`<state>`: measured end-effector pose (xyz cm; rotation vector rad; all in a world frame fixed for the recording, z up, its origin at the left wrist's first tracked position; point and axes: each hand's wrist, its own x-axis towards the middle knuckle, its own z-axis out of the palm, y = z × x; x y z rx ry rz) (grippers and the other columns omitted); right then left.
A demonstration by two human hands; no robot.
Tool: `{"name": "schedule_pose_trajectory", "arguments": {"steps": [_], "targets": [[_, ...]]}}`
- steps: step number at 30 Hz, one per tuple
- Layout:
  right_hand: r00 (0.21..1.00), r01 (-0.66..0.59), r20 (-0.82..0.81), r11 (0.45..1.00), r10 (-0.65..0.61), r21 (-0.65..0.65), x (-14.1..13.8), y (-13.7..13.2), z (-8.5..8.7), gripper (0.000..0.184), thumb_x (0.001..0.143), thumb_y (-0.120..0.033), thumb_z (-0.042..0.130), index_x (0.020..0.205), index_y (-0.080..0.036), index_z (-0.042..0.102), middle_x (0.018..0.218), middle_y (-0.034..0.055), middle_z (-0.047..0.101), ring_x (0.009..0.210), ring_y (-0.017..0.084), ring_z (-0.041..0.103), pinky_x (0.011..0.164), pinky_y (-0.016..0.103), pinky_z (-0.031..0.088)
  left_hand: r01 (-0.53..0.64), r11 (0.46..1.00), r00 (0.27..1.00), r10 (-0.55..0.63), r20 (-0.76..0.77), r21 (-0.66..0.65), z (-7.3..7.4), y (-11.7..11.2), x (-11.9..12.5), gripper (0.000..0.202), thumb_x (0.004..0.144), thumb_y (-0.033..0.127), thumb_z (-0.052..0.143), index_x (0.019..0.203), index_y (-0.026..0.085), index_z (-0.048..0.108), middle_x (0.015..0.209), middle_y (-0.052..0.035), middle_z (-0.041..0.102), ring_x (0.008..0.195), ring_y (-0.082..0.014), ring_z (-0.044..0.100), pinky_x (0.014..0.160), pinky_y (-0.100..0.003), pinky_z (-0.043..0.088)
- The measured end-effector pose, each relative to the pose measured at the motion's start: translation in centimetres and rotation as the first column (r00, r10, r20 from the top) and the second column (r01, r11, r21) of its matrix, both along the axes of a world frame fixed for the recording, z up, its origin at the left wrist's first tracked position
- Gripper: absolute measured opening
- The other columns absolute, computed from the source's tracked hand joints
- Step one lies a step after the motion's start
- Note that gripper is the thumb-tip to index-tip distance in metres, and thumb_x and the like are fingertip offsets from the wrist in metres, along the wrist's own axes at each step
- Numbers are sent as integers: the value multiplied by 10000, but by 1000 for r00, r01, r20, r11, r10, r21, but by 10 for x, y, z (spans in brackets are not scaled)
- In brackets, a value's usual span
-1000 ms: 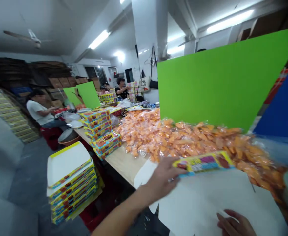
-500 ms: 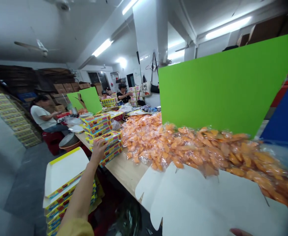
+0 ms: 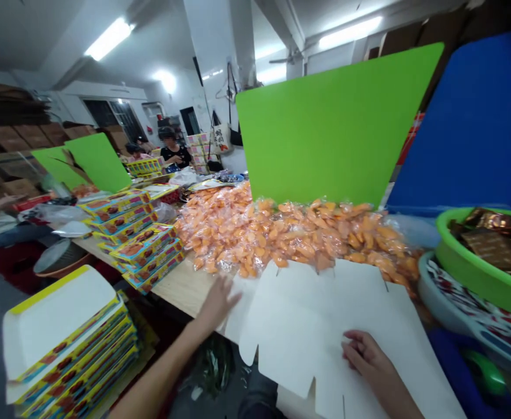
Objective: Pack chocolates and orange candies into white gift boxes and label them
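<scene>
A flat white die-cut carton blank [image 3: 308,320] lies unfolded on the wooden table [image 3: 185,285] in front of me. My left hand [image 3: 217,302] reaches to the blank's left flap with fingers stretched out, holding nothing. My right hand [image 3: 364,356] rests on the blank's near part, fingers loosely curled and pressing down on the sheet. A long heap of clear bags of orange snacks [image 3: 281,233] lies just beyond the blank. Two stacks of colourful finished boxes [image 3: 133,233] stand on the table to the left.
A green board [image 3: 325,134] and a blue board [image 3: 478,128] stand behind the snacks. At right are a green basin of brown packets [image 3: 482,262] and a grey basin [image 3: 451,308]. A pile of boxes [image 3: 63,343] sits low at left. Other people work at the far table.
My left hand has pulled back from the stacked boxes to the blank's left flap. My right hand has come into view on the blank. The view has swung rightwards.
</scene>
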<state>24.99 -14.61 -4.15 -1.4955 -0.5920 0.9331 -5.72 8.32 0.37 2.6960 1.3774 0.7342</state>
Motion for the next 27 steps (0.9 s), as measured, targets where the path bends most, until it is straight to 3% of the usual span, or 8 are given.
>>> {"name": "schedule_pose_trajectory", "arguments": {"steps": [3, 6, 11, 16, 21, 23, 25, 27], "targets": [[999, -36, -28, 999, 36, -18, 0, -1, 6, 418, 578, -466, 699, 859, -199, 542, 575, -30, 574, 531, 136, 513, 513, 263, 389, -61, 947, 991, 20, -132, -317, -20, -45, 54, 538, 763, 497, 583, 1149, 121, 580, 1310, -185, 520, 1279, -312, 418, 1024, -402, 380], [994, -89, -71, 996, 88, -15, 5, -3, 14, 416, 603, -465, 688, 870, -193, 521, 571, -34, 578, 495, 120, 486, 495, 251, 343, -140, 902, 983, 77, -167, -407, -14, -62, 73, 538, 794, 433, 550, 1194, 72, 541, 1328, -212, 496, 1280, -309, 418, 1024, -394, 372], [989, -96, -112, 995, 98, 24, 7, -6, 24, 384, 632, -451, 686, 868, -194, 526, 593, -41, 569, 519, 119, 501, 523, 254, 352, -144, 917, 988, 115, -100, -373, 18, -59, 72, 403, 790, 387, 562, 1088, 117, 587, 1297, -158, 527, 1231, -276, 463, 1000, -365, 383], [988, -96, -116, 993, 104, 72, 7, -6, 22, 378, 658, -457, 661, 884, -193, 511, 603, -33, 573, 531, 122, 498, 526, 257, 356, -164, 845, 979, 204, 22, -510, 44, -64, 73, 336, 782, 417, 561, 1002, 165, 586, 959, -73, 665, 856, -229, 639, 755, -333, 482], [991, -71, -104, 995, 79, 77, 7, -2, 11, 367, 655, -442, 648, 886, -196, 504, 599, -36, 564, 523, 121, 494, 522, 258, 350, -125, 909, 992, 122, -32, -398, 43, -66, 77, 300, 794, 331, 548, 1027, 150, 601, 1308, -132, 516, 1108, -275, 558, 913, -364, 423], [992, -77, -94, 994, 84, 78, 5, 0, 9, 377, 639, -449, 651, 875, -198, 497, 596, -36, 559, 516, 122, 488, 518, 262, 350, -102, 907, 992, 123, 27, -408, 42, -68, 80, 320, 755, 300, 596, 1034, 144, 595, 1314, -143, 517, 1180, -290, 511, 969, -372, 394], [991, -101, -85, 993, 106, 58, 4, -1, 11, 401, 617, -470, 654, 866, -201, 492, 595, -31, 556, 517, 130, 491, 519, 270, 359, -52, 871, 974, 151, 166, -488, 47, -70, 81, 350, 726, 280, 622, 1050, 159, 568, 1175, -130, 615, 1092, -283, 574, 922, -387, 437], [996, -85, -38, 996, 87, 40, 7, -6, 18, 400, 630, -495, 627, 874, -203, 500, 629, -17, 563, 541, 143, 505, 539, 287, 384, 65, 766, 918, 205, 339, -640, 57, -72, 79, 372, 720, 299, 634, 1053, 181, 518, 969, -88, 685, 850, -258, 661, 743, -382, 514]]}}
